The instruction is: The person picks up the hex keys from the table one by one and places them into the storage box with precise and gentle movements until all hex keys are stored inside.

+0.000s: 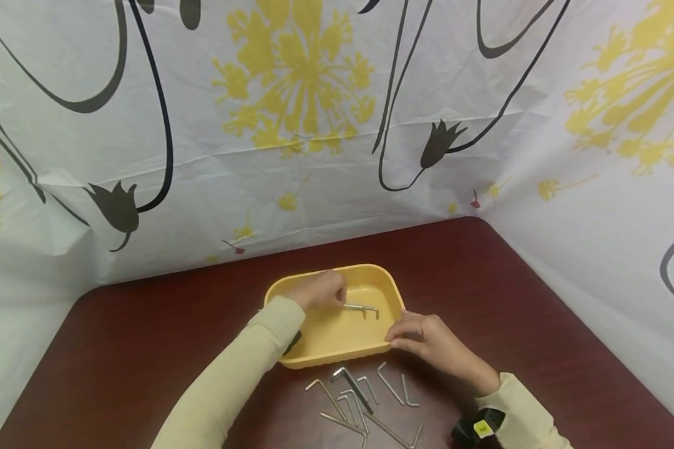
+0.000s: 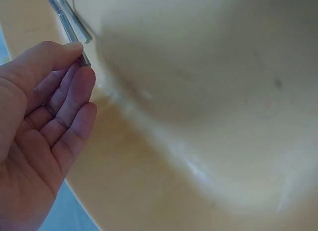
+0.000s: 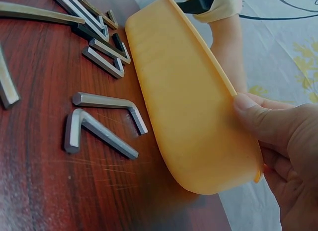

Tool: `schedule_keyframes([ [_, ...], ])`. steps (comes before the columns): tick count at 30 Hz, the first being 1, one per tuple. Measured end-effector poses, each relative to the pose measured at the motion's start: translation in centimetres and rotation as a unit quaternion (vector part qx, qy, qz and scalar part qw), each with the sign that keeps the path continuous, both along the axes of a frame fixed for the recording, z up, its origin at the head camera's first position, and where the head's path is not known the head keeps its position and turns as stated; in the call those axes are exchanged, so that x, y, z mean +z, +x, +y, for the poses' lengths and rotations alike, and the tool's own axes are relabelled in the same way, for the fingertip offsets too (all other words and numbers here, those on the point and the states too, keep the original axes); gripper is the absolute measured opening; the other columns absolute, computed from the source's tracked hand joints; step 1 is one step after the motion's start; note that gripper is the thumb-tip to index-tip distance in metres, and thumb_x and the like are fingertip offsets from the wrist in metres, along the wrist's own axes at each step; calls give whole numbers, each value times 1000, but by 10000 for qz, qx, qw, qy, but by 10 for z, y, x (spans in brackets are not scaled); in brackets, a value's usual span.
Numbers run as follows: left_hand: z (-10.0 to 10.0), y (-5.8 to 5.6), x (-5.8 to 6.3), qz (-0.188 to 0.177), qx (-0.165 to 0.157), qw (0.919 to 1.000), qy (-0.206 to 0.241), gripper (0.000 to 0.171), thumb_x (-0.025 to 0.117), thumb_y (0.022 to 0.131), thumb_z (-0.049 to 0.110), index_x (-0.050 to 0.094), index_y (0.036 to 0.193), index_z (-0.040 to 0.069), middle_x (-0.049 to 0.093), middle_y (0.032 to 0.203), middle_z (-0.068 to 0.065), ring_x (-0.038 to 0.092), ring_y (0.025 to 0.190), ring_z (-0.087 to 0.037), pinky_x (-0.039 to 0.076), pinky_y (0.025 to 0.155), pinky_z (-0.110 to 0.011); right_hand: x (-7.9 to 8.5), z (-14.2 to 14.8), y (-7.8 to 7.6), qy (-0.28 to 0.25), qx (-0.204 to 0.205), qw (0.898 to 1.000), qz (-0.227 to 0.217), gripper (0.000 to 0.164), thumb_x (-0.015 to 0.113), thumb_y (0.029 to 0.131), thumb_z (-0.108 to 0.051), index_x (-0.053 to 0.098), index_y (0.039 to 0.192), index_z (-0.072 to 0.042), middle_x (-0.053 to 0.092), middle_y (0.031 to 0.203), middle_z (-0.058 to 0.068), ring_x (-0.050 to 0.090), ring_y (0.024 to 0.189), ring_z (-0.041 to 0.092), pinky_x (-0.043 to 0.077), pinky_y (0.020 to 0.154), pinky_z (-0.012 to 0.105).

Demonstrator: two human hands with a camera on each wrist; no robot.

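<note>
Inside the yellow plastic tray (image 1: 371, 267), my left hand (image 1: 321, 290) pinches a metal hex key (image 2: 68, 28) between thumb and fingers. A second hex key (image 2: 77, 22) lies right beside it in the left wrist view; in the head view the long arm and bent end of a hex key (image 1: 365, 307) show past the hand. My right hand (image 1: 427, 340) grips the tray's near right corner, its thumb on the rim in the right wrist view. On the table before the tray lie several loose hex keys (image 1: 390, 383) of different sizes.
A dark red-brown wooden table (image 1: 483, 293) carries everything. Behind it and along the sides hangs a white cloth (image 1: 337, 187) with yellow and grey flower prints. A black device with a yellow label (image 1: 483, 428) is strapped to the right wrist.
</note>
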State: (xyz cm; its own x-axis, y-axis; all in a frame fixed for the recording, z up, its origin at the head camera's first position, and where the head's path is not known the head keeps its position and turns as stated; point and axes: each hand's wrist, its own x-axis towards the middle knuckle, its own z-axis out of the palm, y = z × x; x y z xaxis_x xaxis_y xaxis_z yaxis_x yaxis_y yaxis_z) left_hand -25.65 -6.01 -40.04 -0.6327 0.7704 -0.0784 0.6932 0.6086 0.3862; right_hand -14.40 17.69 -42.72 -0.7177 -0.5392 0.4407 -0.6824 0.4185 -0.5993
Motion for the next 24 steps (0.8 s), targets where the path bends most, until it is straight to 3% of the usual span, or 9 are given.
schedule_keyframes([
  [7, 0, 3, -4, -181, 72, 9998, -85, 32, 49, 63, -9, 34, 49, 15, 20, 47, 8, 20, 44, -5, 17, 42, -19, -2, 1, -1, 17, -16, 9999, -98, 9, 71, 76, -10, 69, 82, -16, 65, 81, -11, 61, 88, 14, 37, 95, 41],
  [11, 0, 3, -5, -218, 61, 9997, -78, 31, 48, 63, -10, 33, 49, 14, 18, 47, 8, 18, 44, -5, 16, 43, -20, -1, 1, -1, -3, 3, 9999, -161, 7, 70, 77, -12, 69, 82, -16, 65, 81, -9, 61, 88, 14, 37, 96, 41],
  [24, -3, 3, -7, -232, 118, 9996, 55, 19, 56, 67, -9, 54, 56, 7, 37, 52, 8, 31, 49, -5, 27, 47, -19, 0, 0, 0, -145, 102, 9998, -100, 9, 70, 77, -9, 69, 83, -15, 66, 80, -5, 60, 85, 11, 36, 97, 39],
])
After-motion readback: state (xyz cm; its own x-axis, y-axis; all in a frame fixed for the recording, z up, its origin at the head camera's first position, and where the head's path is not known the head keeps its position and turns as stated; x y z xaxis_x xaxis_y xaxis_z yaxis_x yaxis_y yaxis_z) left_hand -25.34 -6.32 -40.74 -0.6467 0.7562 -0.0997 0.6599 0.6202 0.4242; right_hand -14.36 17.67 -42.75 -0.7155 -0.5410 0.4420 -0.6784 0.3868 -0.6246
